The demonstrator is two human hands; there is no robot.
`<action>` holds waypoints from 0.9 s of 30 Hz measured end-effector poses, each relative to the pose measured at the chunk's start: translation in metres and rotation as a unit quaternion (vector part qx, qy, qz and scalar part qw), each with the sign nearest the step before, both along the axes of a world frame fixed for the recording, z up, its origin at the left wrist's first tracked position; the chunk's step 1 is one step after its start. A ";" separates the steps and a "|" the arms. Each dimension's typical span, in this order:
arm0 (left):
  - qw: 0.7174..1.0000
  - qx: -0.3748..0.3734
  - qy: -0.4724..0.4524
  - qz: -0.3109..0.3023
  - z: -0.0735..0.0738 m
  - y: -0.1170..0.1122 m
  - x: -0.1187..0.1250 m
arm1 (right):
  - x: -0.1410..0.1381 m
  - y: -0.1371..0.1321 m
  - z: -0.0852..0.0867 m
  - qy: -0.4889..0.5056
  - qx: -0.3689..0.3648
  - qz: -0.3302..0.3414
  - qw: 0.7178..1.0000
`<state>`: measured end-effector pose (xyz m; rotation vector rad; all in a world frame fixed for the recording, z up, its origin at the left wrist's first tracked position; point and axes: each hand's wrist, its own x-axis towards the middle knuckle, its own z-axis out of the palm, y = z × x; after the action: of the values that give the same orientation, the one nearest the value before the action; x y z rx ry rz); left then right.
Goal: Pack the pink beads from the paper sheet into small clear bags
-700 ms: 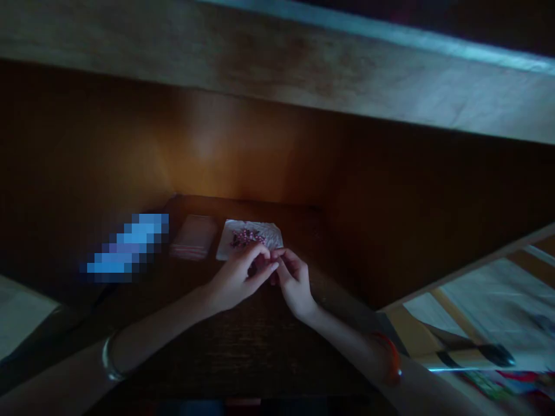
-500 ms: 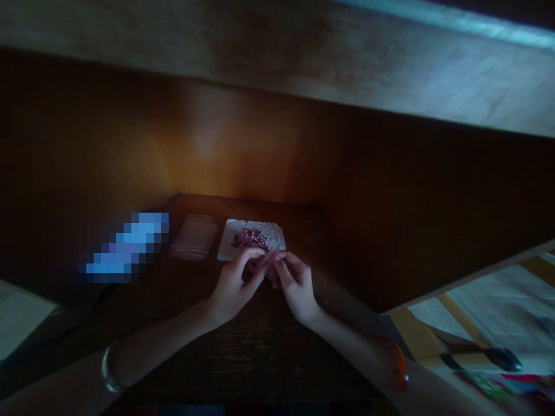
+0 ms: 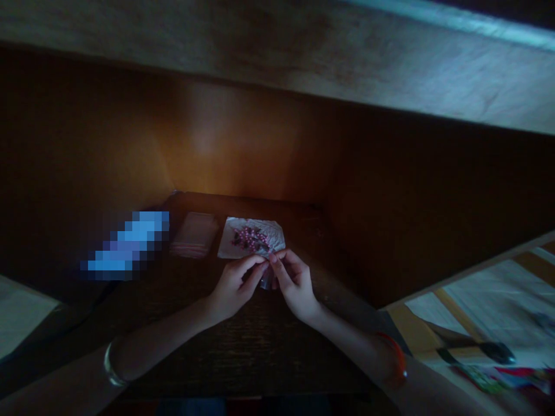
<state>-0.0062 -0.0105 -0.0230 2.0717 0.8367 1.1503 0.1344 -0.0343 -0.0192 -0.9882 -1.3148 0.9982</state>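
My left hand [image 3: 236,286] and my right hand [image 3: 296,283] meet fingertip to fingertip above a dark wooden surface [image 3: 243,352]. Both are pinched on a small shiny piece of clear plastic [image 3: 265,282], which hangs below the fingers and is mostly covered by them. Just beyond the fingertips lies a crinkled white sheet [image 3: 226,245]. On it rests a cluster of small pink beads or bead-like pieces [image 3: 251,236] with dark bits among them. Left of the sheet is a neat stack of pale pinkish flat pieces [image 3: 195,232].
Brown panels enclose the surface, with a back wall [image 3: 234,150] and a right side panel [image 3: 425,202]. A pale ledge [image 3: 277,52] crosses overhead. A blue pixelated patch [image 3: 130,242] hides something on the left. Colourful items [image 3: 503,378] lie beyond at lower right.
The pinkish see-through piece that stuck up between my fingers has dropped lower, and clear plastic now shows beneath them. My fingertips have drawn closer together. The sheet and stack are unmoved.
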 end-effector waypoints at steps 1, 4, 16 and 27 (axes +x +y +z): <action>1.000 -0.001 0.002 -0.002 0.000 0.000 0.000 | 0.000 -0.001 0.000 0.006 -0.003 0.004 1.000; 1.000 -0.001 0.004 -0.014 0.000 0.001 0.000 | 0.000 -0.001 -0.001 0.024 -0.014 0.005 1.000; 0.995 -0.069 -0.022 -0.075 0.006 -0.004 0.002 | 0.000 0.006 -0.014 0.046 -0.117 0.082 0.989; 0.995 -0.077 -0.021 -0.051 0.007 -0.001 0.003 | -0.002 0.005 -0.008 -0.029 -0.052 0.090 0.994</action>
<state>-0.0032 -0.0114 -0.0160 1.9345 0.7657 1.0364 0.1329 -0.0293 -0.0267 -0.9954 -1.4307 1.1932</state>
